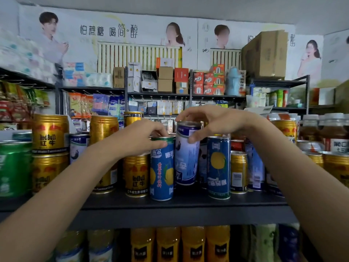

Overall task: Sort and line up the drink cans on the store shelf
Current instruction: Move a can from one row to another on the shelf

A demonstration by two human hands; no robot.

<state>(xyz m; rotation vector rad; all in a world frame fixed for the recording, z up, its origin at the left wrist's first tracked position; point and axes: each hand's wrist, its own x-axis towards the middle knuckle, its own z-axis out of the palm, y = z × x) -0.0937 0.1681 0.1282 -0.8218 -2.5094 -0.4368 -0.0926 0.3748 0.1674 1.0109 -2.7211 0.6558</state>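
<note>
1. Two hands work the middle of the dark shelf [181,205]. The left hand [145,137] pinches the rim of a blue can with yellow fruit print [162,169], which stands upright at the shelf's front edge. The right hand [205,120] grasps the top of a pale blue-and-white can [186,154] between thumb and fingertips; this can sits higher than its neighbours (whether it is lifted clear of the shelf or standing further back cannot be told).
2. Judged step: mid-sort. Both grips are clenched on cans and neither can is yet in a settled row.
3. Next move, as a judgement: set the pale can among its own kind, then draw the fruit-print can level with the second blue fruit can [219,167] just to the right. Keep both vertical; tall slim cans tip readily against neighbours.
4. Containers: all cans appear sealed, contents unseen. Gold cans [50,132] stand stacked two high at left, with one gold can [136,174] touching the fruit-print can. Bottles of orange liquid [168,244] fill the shelf below, and brown-liquid bottles [334,135] stand at far right.
</note>
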